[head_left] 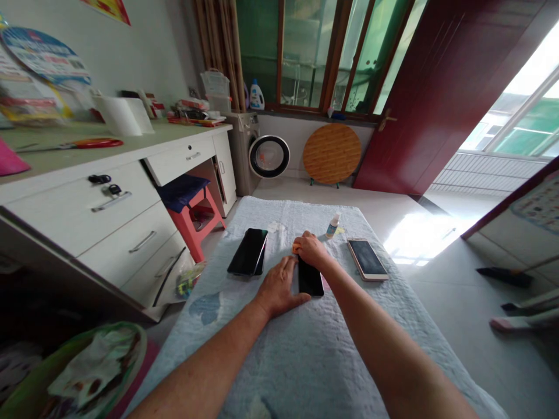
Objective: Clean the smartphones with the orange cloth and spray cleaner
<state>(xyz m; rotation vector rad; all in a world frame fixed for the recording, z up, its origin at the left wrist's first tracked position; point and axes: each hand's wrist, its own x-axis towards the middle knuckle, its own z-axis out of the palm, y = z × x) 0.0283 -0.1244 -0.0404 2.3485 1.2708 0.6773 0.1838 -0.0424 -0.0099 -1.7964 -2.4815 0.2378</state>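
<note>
A black smartphone [310, 281] lies on the cloth-covered table between my hands. My left hand [279, 288] holds it by the edge, fingers along its left side and thumb at its near end. Over the phone's far end, my right hand [312, 251] is closed on an orange cloth [296, 248], mostly hidden under the fingers. To the left lie two stacked dark smartphones [248, 251], one partly covering the other. A white-framed smartphone [367, 259] lies to the right. Just beyond my right hand stands a small spray bottle [333, 226].
A pale blue quilted cloth [262, 372] covers the table. A pink stool [198, 224] and white drawers [105, 215] stand left, with a waste bin [142, 349] near the front left. Behind are a washing machine with its door [269, 157] open and a round wooden tabletop [332, 152].
</note>
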